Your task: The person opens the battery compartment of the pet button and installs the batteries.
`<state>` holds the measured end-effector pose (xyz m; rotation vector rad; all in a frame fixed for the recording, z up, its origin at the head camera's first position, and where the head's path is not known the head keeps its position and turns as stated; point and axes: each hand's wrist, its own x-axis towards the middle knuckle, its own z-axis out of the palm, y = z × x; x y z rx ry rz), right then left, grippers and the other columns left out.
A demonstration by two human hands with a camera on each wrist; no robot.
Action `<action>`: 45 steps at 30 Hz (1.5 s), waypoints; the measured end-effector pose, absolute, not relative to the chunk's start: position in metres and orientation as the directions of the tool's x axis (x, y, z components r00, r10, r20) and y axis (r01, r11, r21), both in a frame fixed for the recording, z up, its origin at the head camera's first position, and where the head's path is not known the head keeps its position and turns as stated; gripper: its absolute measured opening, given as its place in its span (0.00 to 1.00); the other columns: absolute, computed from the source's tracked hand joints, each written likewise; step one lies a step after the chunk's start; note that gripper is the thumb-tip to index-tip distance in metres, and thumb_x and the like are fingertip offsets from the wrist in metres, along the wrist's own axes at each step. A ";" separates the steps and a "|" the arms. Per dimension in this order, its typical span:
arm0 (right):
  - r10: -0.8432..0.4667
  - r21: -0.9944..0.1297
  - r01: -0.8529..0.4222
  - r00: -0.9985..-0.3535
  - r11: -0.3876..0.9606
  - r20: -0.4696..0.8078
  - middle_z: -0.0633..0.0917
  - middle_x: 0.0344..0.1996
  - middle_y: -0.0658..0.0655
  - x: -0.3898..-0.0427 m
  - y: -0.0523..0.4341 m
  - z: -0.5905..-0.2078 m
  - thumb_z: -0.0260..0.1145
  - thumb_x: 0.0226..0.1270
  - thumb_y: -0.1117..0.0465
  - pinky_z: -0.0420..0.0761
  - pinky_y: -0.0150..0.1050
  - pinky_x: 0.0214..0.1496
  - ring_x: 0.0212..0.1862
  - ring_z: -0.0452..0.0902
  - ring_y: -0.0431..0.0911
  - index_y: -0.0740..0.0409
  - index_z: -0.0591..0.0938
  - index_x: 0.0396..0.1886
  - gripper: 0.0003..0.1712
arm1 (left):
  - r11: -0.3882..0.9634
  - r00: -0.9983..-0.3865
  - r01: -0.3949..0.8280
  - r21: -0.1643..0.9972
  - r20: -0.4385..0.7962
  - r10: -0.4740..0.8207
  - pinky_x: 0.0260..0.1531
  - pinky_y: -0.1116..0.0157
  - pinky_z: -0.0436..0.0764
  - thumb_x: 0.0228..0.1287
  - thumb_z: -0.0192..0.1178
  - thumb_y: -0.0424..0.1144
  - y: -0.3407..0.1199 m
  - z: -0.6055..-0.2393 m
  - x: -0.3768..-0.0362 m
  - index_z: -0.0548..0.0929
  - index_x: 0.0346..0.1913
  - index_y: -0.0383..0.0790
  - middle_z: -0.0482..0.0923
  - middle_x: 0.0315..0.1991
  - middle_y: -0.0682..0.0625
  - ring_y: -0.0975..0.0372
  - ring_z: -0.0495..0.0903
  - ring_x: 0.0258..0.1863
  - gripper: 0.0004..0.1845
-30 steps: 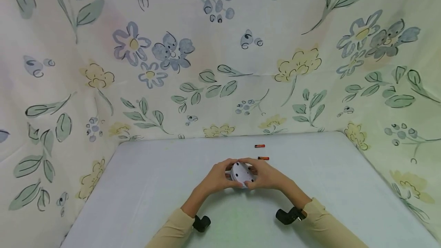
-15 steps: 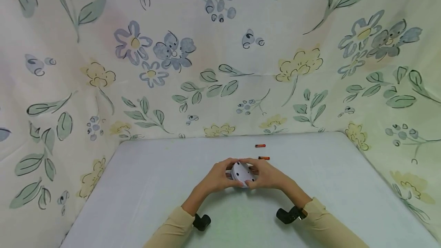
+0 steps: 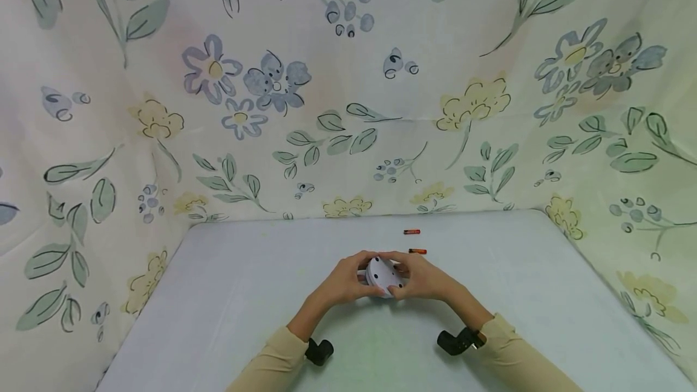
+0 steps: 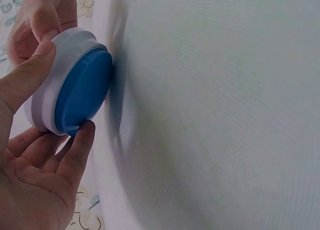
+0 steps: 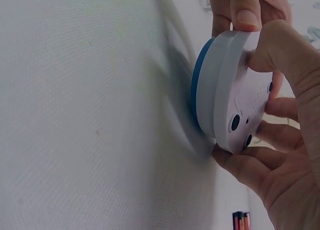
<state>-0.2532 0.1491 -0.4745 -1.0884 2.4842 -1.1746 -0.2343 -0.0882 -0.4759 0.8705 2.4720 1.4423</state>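
Note:
Both hands hold a round white device (image 3: 383, 276) with a blue face (image 4: 82, 92) just above the pale table (image 3: 245, 295). Its white underside with dark dots (image 5: 240, 117) is turned up toward the head camera. My left hand (image 3: 348, 280) grips the left rim, thumb (image 4: 27, 72) on the white side. My right hand (image 3: 419, 277) grips the right rim, thumb (image 5: 272, 50) pressing on the white underside. The blue face points down at the table.
Two small orange-red batteries (image 3: 411, 232) (image 3: 417, 251) lie on the table just beyond the hands, also glimpsed as battery ends (image 5: 241, 221). Floral cloth (image 3: 348, 107) walls the table at back and both sides. Beige sleeves (image 3: 272, 362) carry black wrist cameras.

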 end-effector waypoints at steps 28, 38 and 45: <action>-0.693 -0.742 -0.556 -0.699 0.375 0.173 0.75 0.68 0.59 -0.256 0.152 -0.481 0.80 0.58 0.50 0.75 0.49 0.63 0.67 0.72 0.54 0.56 0.80 0.65 0.36 | 0.414 -0.851 0.340 0.844 0.088 0.518 0.48 0.65 0.82 0.54 0.80 0.35 -0.096 -0.475 -0.232 0.70 0.69 0.30 0.72 0.66 0.39 0.47 0.76 0.62 0.42; -0.668 -0.656 -0.633 -0.699 0.411 0.256 0.79 0.63 0.56 -0.254 0.155 -0.484 0.79 0.60 0.46 0.75 0.54 0.62 0.64 0.73 0.51 0.48 0.84 0.58 0.28 | 0.425 -0.855 0.330 0.843 0.076 0.512 0.48 0.65 0.82 0.53 0.80 0.36 -0.095 -0.475 -0.233 0.71 0.69 0.29 0.74 0.64 0.40 0.48 0.77 0.60 0.42; -0.673 -0.652 -0.692 -0.644 0.310 0.363 0.82 0.54 0.55 -0.256 0.157 -0.488 0.76 0.63 0.61 0.77 0.48 0.58 0.57 0.76 0.49 0.49 0.88 0.47 0.12 | 0.433 -0.861 0.324 0.841 0.072 0.504 0.48 0.63 0.82 0.53 0.80 0.36 -0.094 -0.474 -0.233 0.72 0.68 0.29 0.74 0.63 0.40 0.48 0.77 0.60 0.41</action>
